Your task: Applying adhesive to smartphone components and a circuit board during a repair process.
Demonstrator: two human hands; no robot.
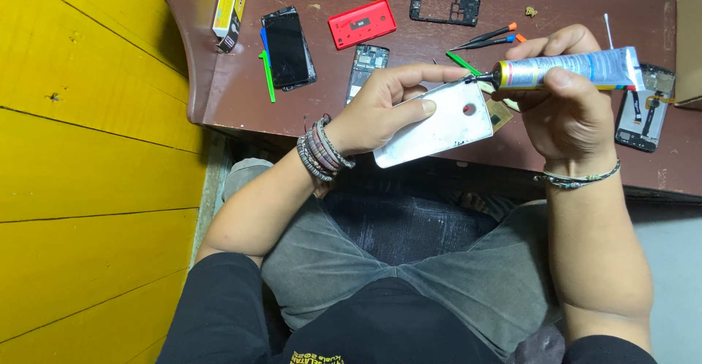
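My left hand [380, 108] grips a white phone back cover [439, 124] with a round camera hole, held tilted above the table's front edge. My right hand [567, 101] holds a glue tube [578, 70] lying sideways, its black nozzle touching the cover's upper right corner. Bracelets sit on both wrists.
The brown table [241, 86] carries a dark phone [287, 46], a red back cover [362, 23], a black phone frame [444, 6], a bare circuit board [365, 64], green pry tools [267, 75], screwdrivers [486, 39] and an opened phone [643, 112]. A yellow wall [80, 152] stands left.
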